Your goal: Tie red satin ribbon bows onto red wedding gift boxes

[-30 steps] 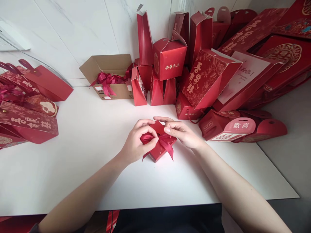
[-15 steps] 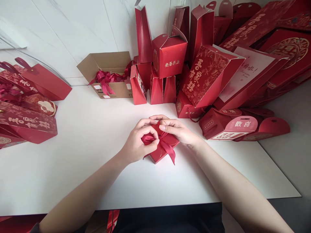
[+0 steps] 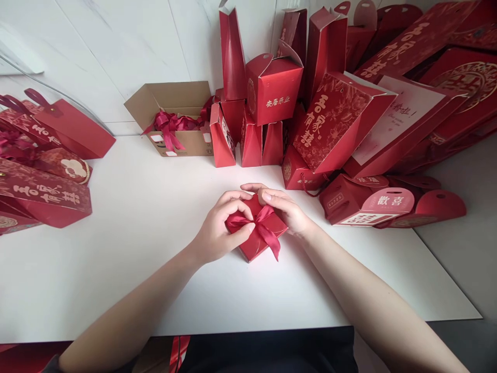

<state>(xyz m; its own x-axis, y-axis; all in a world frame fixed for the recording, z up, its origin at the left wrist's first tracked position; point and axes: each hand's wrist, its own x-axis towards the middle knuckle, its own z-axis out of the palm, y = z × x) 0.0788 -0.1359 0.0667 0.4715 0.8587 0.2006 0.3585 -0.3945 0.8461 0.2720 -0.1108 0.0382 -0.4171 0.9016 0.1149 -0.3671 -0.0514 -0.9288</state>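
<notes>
A small red box (image 3: 253, 250) lies on the white table (image 3: 147, 207), turned cornerwise between my hands. Across its top runs a dark pink ribbon (image 3: 268, 238) shaped into a bow, with one tail hanging over the near side. My left hand (image 3: 223, 225) pinches the ribbon at the bow's knot between thumb and forefinger. My right hand (image 3: 285, 207) curls round the far right side of the box, its thumb near the bow's upper loop; whether it grips the loop is not clear, and some fingers are hidden behind the box.
A cardboard box (image 3: 186, 144) of pink ribbons stands at the back. Red gift boxes (image 3: 274, 93) are stacked behind and to the right, beside a lidded red box (image 3: 349, 202). Red bags (image 3: 73, 132) stand at the left. The table's front edge is near my forearms.
My right thumb has lifted a little away from the knot, and the bow's upper loop now shows more fully. My left hand still pinches at the knot. The view has shifted slightly.
</notes>
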